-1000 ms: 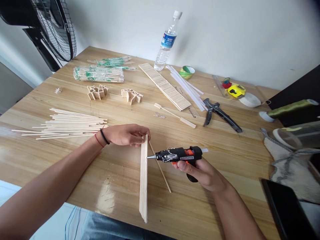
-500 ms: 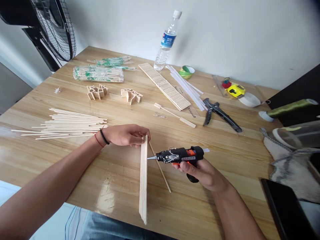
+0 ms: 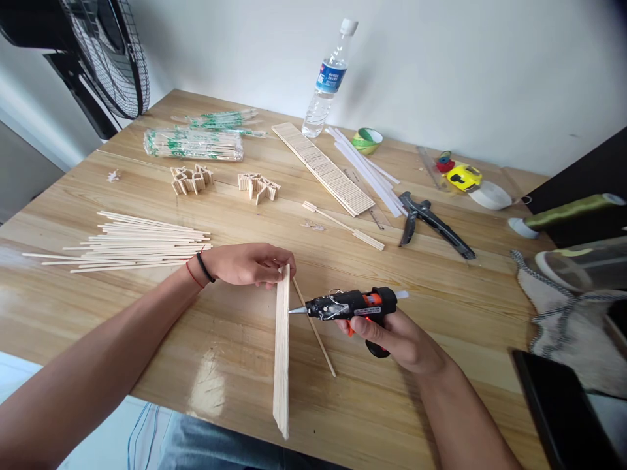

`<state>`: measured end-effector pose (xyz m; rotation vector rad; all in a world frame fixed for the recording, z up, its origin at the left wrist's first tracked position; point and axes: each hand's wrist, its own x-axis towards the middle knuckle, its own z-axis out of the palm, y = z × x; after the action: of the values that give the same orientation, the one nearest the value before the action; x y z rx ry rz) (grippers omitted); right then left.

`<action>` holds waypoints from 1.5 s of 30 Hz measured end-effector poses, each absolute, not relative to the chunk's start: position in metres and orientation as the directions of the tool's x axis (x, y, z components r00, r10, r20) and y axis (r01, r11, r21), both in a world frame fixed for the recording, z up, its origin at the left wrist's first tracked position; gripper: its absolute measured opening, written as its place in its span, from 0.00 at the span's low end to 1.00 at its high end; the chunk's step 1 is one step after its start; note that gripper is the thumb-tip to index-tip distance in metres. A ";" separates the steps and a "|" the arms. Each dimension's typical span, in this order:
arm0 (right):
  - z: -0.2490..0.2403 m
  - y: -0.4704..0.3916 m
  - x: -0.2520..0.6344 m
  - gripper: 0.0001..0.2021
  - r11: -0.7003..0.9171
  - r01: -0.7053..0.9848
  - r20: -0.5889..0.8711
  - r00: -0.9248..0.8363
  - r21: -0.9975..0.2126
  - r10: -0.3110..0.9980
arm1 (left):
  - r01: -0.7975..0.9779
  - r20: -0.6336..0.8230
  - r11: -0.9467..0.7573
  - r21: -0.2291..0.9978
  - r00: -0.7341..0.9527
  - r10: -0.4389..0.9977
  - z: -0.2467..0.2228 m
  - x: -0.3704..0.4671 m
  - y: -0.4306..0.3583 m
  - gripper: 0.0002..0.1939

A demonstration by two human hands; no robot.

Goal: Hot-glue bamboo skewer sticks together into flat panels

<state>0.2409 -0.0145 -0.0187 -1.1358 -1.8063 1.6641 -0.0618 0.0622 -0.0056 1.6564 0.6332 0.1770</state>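
My left hand [image 3: 259, 264] is closed on the far end of a panel of wooden sticks [image 3: 281, 352], which stands on edge over the table. In my right hand [image 3: 392, 336] is a black and orange hot glue gun [image 3: 353, 305], its metal nozzle at the panel's right edge. Whether the tip touches the wood I cannot tell. One loose wooden stick [image 3: 321, 346] lies slanting beneath the gun. To the left of my left hand a pile of loose sticks [image 3: 142, 241] is spread on the table.
Behind my hands are two small stick frames [image 3: 191, 179], a long stick panel [image 3: 323, 168], white glue sticks [image 3: 365, 170] and a black utility knife [image 3: 435, 225]. A water bottle [image 3: 326, 88] stands by the wall. A phone [image 3: 563, 411] lies at right, a fan [image 3: 110, 52] at far left.
The orange trigger looks more extended from the glue gun's grip than before. Both hands, the panel and the nozzle are in nearly the same place.
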 end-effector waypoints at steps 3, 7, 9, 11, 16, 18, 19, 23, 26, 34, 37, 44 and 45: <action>-0.019 -0.015 0.242 0.27 -0.077 0.288 -0.230 -0.547 -0.955 0.805 | 0.295 -0.231 -0.052 0.954 0.835 0.498 -0.006 -0.061 0.063 0.08; -0.020 -0.016 0.242 0.28 -0.090 0.296 -0.243 -0.533 -0.951 0.810 | 0.295 -0.231 -0.052 0.954 0.834 0.501 -0.005 -0.061 0.063 0.07; -0.020 -0.017 0.242 0.28 -0.098 0.296 -0.250 -0.532 -0.950 0.809 | 0.298 -0.231 -0.058 0.953 0.834 0.501 -0.005 -0.062 0.062 0.08; -0.020 -0.017 0.242 0.28 -0.100 0.298 -0.251 -0.528 -0.949 0.811 | 0.300 -0.230 -0.062 0.952 0.835 0.500 -0.005 -0.062 0.062 0.08; -0.020 -0.016 0.240 0.29 -0.090 0.311 -0.243 -0.499 -0.946 0.832 | 0.296 -0.224 -0.068 0.953 0.837 0.500 -0.006 -0.062 0.062 0.08; -0.020 -0.015 0.240 0.29 -0.081 0.313 -0.237 -0.499 -0.946 0.834 | 0.293 -0.220 -0.070 0.954 0.837 0.501 -0.007 -0.061 0.062 0.08; -0.019 -0.015 0.239 0.29 -0.077 0.312 -0.232 -0.498 -0.947 0.836 | 0.292 -0.220 -0.070 0.954 0.837 0.501 -0.007 -0.061 0.062 0.08; -0.020 -0.015 0.240 0.29 -0.077 0.313 -0.230 -0.488 -0.947 0.842 | 0.292 -0.221 -0.069 0.954 0.838 0.499 -0.007 -0.061 0.063 0.08; -0.021 -0.016 0.240 0.28 -0.085 0.316 -0.236 -0.475 -0.945 0.848 | 0.288 -0.227 -0.047 0.956 0.835 0.501 -0.008 -0.061 0.063 0.08; -0.029 -0.016 0.243 0.25 -0.069 0.270 -0.192 -0.462 -0.960 0.866 | 0.269 -0.224 -0.023 0.963 0.844 0.488 -0.010 -0.061 0.063 0.09; -0.031 -0.015 0.243 0.25 -0.069 0.271 -0.190 -0.450 -0.960 0.872 | 0.267 -0.223 -0.022 0.963 0.844 0.488 -0.010 -0.061 0.063 0.09; -0.031 -0.015 0.243 0.25 -0.088 0.277 -0.205 -0.431 -0.957 0.879 | 0.264 -0.225 -0.014 0.964 0.846 0.483 -0.010 -0.061 0.063 0.08; -0.031 -0.015 0.243 0.25 -0.093 0.275 -0.208 -0.427 -0.957 0.880 | 0.264 -0.225 -0.012 0.965 0.847 0.482 -0.010 -0.061 0.063 0.08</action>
<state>0.2430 -0.0151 -0.0306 -1.2592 -1.6762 1.5518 -0.0608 0.0631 -0.0098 1.6042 0.5988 0.1901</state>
